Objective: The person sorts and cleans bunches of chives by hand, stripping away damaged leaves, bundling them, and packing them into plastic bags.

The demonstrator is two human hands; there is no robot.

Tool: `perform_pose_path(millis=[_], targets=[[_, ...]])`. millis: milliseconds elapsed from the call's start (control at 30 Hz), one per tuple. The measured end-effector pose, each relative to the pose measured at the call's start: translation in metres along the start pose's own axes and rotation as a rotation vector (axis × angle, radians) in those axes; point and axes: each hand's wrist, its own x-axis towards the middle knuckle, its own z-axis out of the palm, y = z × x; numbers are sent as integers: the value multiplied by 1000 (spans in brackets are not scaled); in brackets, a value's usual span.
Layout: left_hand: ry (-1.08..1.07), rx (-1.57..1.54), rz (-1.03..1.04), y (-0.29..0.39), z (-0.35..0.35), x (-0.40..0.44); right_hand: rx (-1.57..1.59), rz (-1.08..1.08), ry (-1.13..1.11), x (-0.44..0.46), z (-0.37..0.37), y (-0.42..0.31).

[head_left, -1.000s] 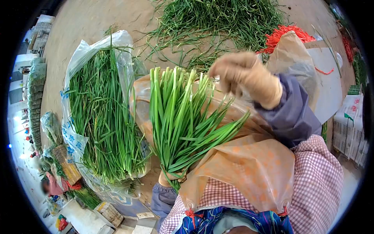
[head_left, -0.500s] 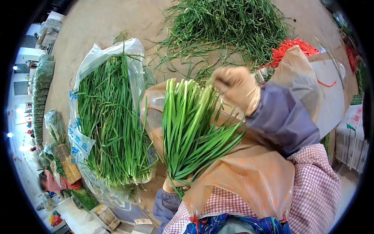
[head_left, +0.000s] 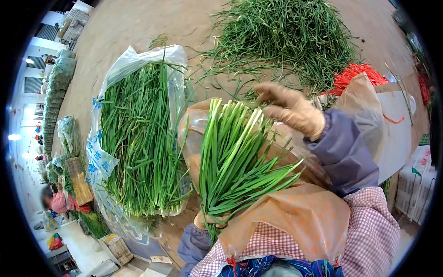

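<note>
Brown, earthy-looking floor (head_left: 143, 30) in what seems to be a big packing shed, with a loose heap of dark green stalks (head_left: 286, 41) at the top and a tangle of bright red plastic strips (head_left: 353, 76) just beside it.

Main thing here is the fanned bunch of long, flat green leaves with pale cut stems (head_left: 235, 157). It's over the lap, on a tan see-through plastic apron with orange blotches (head_left: 295, 217), pale ends pointing away from the wearer. Left hand (head_left: 210, 220) has its fingers closed round the leafy end, partly hidden by leaves. Right hand (head_left: 293, 113), in a purple-grey sleeve (head_left: 346, 150), is right by the stem ends, fingers spread and thumb apart. Can't tell if it's touching a stem.

My read: this is the gathering and evening-up stage. Next move would call for a firm left grip and a light right touch, so nothing bends.

Writing-wise, the clear plastic bag with blue print (head_left: 104, 164), packed with more greens (head_left: 138, 138), has Chinese characters. I think 优质 is there; the rest is too crumpled. Red marks on the white box (head_left: 417, 184) at far right are too small for me. No brand I can make out.
</note>
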Motion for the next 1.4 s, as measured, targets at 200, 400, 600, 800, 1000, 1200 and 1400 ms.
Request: perform_pose_path(millis=[200, 400, 600, 800, 1000, 1200, 1400], targets=[[2, -15, -17, -5, -3, -3, -122, 60, -37, 8, 22, 5], [-2, -29, -12, -7, -5, -4, -891, -425, -6, 9, 13, 0], [4, -54, 1, -9, -2, -3, -1301, -621, -35, 12, -10, -10], [7, -64, 19, -9, -1, -1, -1348, 66, 573, 20, -103, -8], [6, -69, -7, -6, -2, -2, -573, -270, -5, 12, 2, -19], [2, -80, -27, -8, -1, -11, -421, -277, -108, 31, 41, -7], [-8, -99, -31, -11, -4, -10, -237, -291, 305, 35, 4, 29]])
